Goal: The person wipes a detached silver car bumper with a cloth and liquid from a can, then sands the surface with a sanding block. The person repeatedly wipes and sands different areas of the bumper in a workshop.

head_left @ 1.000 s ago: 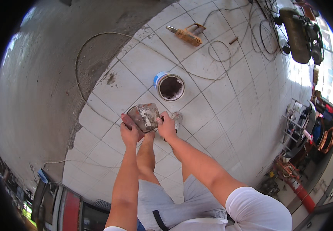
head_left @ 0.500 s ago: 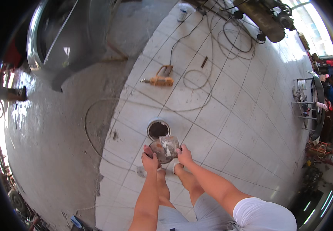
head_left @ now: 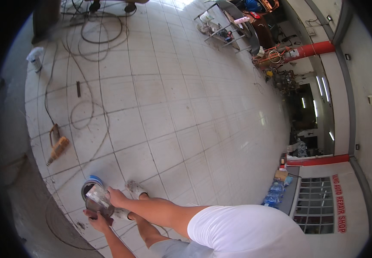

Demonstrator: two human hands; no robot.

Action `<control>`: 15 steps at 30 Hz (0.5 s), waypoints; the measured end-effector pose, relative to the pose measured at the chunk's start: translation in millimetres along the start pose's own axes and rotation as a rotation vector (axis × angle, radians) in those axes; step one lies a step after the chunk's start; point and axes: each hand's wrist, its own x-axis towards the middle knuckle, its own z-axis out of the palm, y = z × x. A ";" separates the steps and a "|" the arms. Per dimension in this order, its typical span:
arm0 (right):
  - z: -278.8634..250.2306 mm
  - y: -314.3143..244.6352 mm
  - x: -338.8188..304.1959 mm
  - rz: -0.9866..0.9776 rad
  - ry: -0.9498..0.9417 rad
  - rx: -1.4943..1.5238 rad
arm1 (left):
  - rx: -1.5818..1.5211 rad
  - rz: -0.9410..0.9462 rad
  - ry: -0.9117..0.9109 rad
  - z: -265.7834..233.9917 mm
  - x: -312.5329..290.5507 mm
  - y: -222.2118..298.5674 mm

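My right hand (head_left: 117, 198) is closed at the edge of a flat, roughly rectangular plate (head_left: 96, 194) smeared white. Beneath that plate lies a rounded grey-brown piece (head_left: 104, 210), its exact kind unclear. My left hand (head_left: 98, 218) grips it from the near left side, with something reddish along the fingers. Both pieces overlap and are held together above the floor. Just beyond them an open round can (head_left: 84, 189) stands on the tiles, a blue piece (head_left: 94, 178) at its far rim. The plate covers part of the can's mouth.
An orange gun-shaped corded tool (head_left: 60, 147) lies at the left, near looped hoses (head_left: 81, 115) and a dark bar (head_left: 78, 89). A white container (head_left: 35, 62) stands farther off. A metal rack (head_left: 226, 32) is at the far side, and blue-tinted bottles (head_left: 275, 191) are at the right.
My view has swung to the right, so the can, the tool and my hands now appear farther left. Both hands keep hold of the pieces, now tilted differently beside the can.
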 end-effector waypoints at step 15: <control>71.4 82.3 102.0 0.082 0.010 0.037 | -0.026 0.172 0.075 76.6 61.9 -1.6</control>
